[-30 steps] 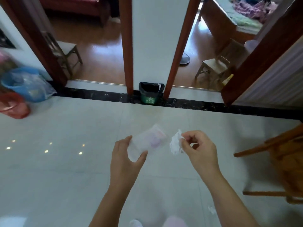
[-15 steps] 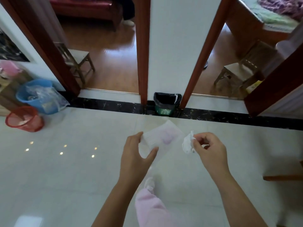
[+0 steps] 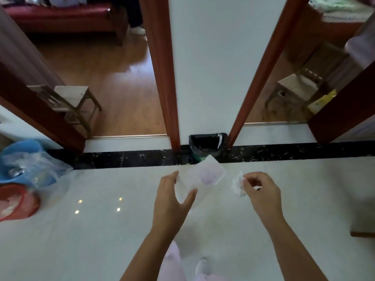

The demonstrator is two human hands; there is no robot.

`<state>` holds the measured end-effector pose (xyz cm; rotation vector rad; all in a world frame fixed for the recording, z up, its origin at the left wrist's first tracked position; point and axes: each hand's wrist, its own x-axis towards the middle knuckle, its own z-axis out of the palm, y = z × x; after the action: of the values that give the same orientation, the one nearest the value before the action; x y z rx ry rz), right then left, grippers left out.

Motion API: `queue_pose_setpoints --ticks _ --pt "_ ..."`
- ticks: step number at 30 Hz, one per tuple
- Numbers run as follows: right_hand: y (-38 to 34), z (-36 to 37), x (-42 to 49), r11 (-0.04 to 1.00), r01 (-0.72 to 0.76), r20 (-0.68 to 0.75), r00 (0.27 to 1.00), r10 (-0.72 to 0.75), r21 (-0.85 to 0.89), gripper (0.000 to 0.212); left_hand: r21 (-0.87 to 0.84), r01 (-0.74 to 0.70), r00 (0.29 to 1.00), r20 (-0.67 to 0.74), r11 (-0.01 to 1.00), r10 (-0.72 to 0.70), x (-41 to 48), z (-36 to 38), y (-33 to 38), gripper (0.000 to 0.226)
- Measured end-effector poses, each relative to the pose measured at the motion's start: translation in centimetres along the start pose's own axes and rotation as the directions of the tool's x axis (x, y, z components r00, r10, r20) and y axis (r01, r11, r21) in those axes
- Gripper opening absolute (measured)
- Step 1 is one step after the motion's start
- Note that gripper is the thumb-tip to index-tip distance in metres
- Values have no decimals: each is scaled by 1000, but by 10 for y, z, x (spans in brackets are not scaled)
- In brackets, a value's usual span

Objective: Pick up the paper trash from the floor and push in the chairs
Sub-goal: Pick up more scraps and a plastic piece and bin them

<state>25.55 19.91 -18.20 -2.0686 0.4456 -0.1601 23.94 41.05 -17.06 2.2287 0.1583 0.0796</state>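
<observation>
My left hand [image 3: 171, 197] pinches a thin translucent wrapper [image 3: 205, 176] with a faint purple print, held out over the white tiled floor. My right hand [image 3: 261, 191] pinches a small crumpled white paper [image 3: 237, 184] between thumb and fingers. Straight ahead, a small bin with a black liner [image 3: 207, 146] stands against the white wall section between two wooden door frames. The wrapper's far corner overlaps the bin's front in the view.
A blue basin with plastic bags [image 3: 24, 163] and a red basket [image 3: 16, 201] stand at the left. Small wooden chairs stand past the left doorway [image 3: 69, 100] and right doorway [image 3: 298, 86]. A wooden piece [image 3: 363, 233] shows at the right edge. My legs and shoe [image 3: 200, 267] are below.
I have walked toward the bin, which now looks larger and closer. Both hands keep their hold on the wrapper and the paper. The wooden chair at the right slid almost out of view.
</observation>
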Motion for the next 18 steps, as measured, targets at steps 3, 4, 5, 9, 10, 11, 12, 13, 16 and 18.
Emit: queue_pose_setpoints --ticks 3,4,5,9,10,11,12,13,16,18 --pt "-12 31 38 999 -39 -26 999 39 2 18 14 1 1000 -6 1000 -1 61 3 -15 58" --pt "-17 41 52 998 -55 -37 998 55 10 15 28 -12 1000 12 1000 11 82 3 -20 59" --pt "-21 50 66 997 -72 -40 997 73 16 11 51 -28 999 37 998 27 102 3 -23 60" --pt "-32 83 123 991 -131 -54 990 131 0 6 112 -91 988 138 990 75 181 6 -35 61" --pt "-34 89 137 990 -143 -51 988 143 -7 7 121 -97 986 148 988 79 200 9 -35 61" --pt "-33 95 149 988 -156 -45 987 154 -23 8 129 -99 985 154 987 79 217 15 -36 61" --pt "-32 100 161 984 -171 -42 985 169 -40 8 133 -99 984 160 986 77 234 23 -36 60" --pt "-29 105 173 981 -189 -46 981 186 -50 8 129 -100 983 169 987 77 249 31 -35 60" --pt "-19 114 212 972 -232 -70 971 229 -32 9 116 -133 969 225 984 105 290 66 -29 57" --pt "-10 119 237 958 -282 -55 959 280 -51 10 138 -156 952 283 978 112 312 91 -29 55"
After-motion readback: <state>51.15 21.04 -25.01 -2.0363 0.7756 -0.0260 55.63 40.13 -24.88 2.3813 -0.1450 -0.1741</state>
